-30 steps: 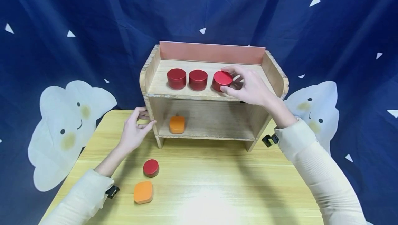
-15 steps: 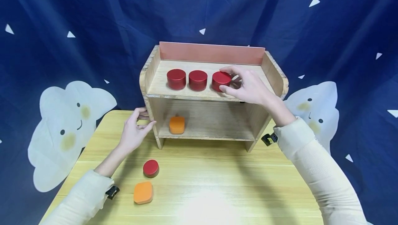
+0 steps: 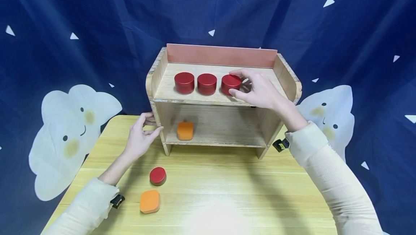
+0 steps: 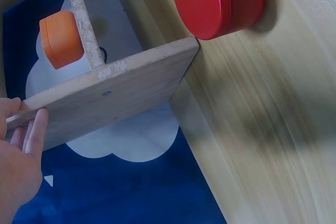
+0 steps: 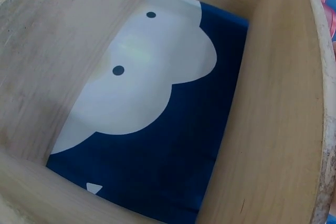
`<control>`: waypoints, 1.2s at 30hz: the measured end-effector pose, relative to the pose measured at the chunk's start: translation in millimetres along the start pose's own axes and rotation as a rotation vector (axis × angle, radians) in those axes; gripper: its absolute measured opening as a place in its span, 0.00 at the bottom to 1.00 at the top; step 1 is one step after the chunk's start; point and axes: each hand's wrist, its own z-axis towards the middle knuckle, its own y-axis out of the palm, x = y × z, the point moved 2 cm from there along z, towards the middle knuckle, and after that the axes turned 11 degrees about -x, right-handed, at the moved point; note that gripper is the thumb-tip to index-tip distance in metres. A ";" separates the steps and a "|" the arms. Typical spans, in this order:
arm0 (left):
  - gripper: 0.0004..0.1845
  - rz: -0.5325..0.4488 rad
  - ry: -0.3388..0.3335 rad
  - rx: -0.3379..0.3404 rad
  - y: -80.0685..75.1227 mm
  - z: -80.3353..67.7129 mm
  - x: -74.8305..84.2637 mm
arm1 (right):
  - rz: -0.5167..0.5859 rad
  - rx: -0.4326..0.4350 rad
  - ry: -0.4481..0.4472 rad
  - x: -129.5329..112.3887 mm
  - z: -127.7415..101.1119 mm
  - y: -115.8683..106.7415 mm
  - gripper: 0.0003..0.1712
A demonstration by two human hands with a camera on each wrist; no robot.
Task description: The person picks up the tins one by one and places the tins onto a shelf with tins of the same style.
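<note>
A two-level wooden shelf (image 3: pixel 195 100) stands on the yellow table. Three red round tins sit in a row on its top level. My right hand (image 3: pixel 233 82) holds the rightmost red tin (image 3: pixel 229 81) between thumb and fingers, and the tin rests flat on the shelf. My left hand (image 3: pixel 152 122) grips the front edge of the shelf's left side panel (image 4: pixel 115 98); its fingers (image 4: pixel 35 127) lie against the wood. An orange square tin (image 3: pixel 185 130) sits on the lower level. The right wrist view shows only the shelf's wooden walls (image 5: pixel 262 129).
On the table near my left forearm lie a loose red tin (image 3: pixel 157 175) and an orange square tin (image 3: pixel 150 201). A dark blue cloth with white clouds (image 3: pixel 74 126) hangs behind the table. The lower level's right part is bare wood.
The red tin in my right hand was tilted; it now sits level on the top shelf, slightly closer to the middle tin. My left hand has not moved.
</note>
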 end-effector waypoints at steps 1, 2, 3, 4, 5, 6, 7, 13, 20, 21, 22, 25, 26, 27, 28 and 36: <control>0.24 0.000 0.000 0.000 0.0 0.0 0.0 | -0.001 -0.001 -0.001 -0.1 -0.3 0.0 0.32; 0.23 -0.001 -0.001 0.000 0.0 -0.1 -0.1 | -0.001 0.000 -0.003 0.1 -0.7 0.0 0.32; 0.23 0.000 -0.001 0.000 -0.1 -0.1 -0.2 | -0.003 0.003 -0.003 0.2 -1.2 0.0 0.33; 0.23 0.000 -0.001 0.000 -0.1 -0.2 -0.2 | -0.002 0.006 -0.003 0.7 -2.0 0.0 0.33; 0.23 -0.001 -0.001 0.000 -0.1 -0.2 -0.3 | -0.002 0.008 -0.006 0.9 -2.9 -0.1 0.34; 0.23 -0.002 -0.001 0.000 -0.2 -0.3 -0.3 | 0.000 0.014 -0.006 1.3 -4.1 -0.1 0.34; 0.23 -0.001 0.002 0.001 -0.1 -0.2 -0.4 | 0.006 0.021 -0.006 1.8 -5.6 -0.3 0.35; 0.24 0.005 0.024 0.004 0.4 -0.3 -1.0 | 0.044 0.074 -0.027 2.8 -17.0 -2.0 0.37; 0.24 0.002 0.026 0.002 0.9 -0.1 -1.2 | 0.072 0.156 -0.066 1.1 -31.4 -2.5 0.36; 0.24 0.002 0.025 0.002 0.9 0.0 -1.1 | 0.073 0.172 -0.072 1.1 -33.3 -2.2 0.35; 0.24 0.002 0.025 0.002 0.9 0.0 -1.2 | 0.071 0.188 -0.078 0.8 -35.5 -1.6 0.35; 0.24 0.003 0.023 -0.001 0.7 0.3 -1.2 | 0.053 0.241 -0.104 -0.8 -41.8 0.2 0.33; 0.24 0.006 0.022 -0.001 0.6 0.4 -1.5 | 0.049 0.253 -0.112 -0.8 -43.5 1.0 0.33; 0.24 0.006 0.022 -0.002 0.5 0.5 -1.6 | 0.044 0.262 -0.120 -1.5 -45.5 1.9 0.32; 0.24 0.007 0.023 -0.001 0.5 0.6 -1.6 | 0.041 0.270 -0.127 -2.1 -47.5 2.7 0.32; 0.25 0.006 0.018 -0.004 0.0 1.7 -1.7 | 0.045 0.345 -0.191 -8.8 -68.0 8.9 0.30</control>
